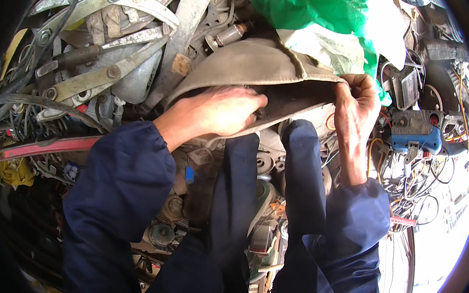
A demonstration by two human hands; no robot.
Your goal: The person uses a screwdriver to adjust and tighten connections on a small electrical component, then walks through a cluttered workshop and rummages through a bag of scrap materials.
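A khaki cloth bag (234, 66) lies across the heap in front of my knees, its wide mouth gaping toward me. My left hand (220, 111) reaches into that mouth with curled fingers. Its fingertips sink into the shadow inside, so what they hold is hidden. At the right end of the opening, my right hand (357, 97) pinches the bag's rim between thumb and fingers and holds it up. The inside of the bag is dark, and its contents cannot be made out.
Metal linkage arms (98, 47) pile up at the left, above a red bar (52, 147). Behind the bag is a green plastic sheet (318, 9). A blue-and-grey device (416, 137) sits among tangled wires at right. Machine parts lie between my legs (237, 195).
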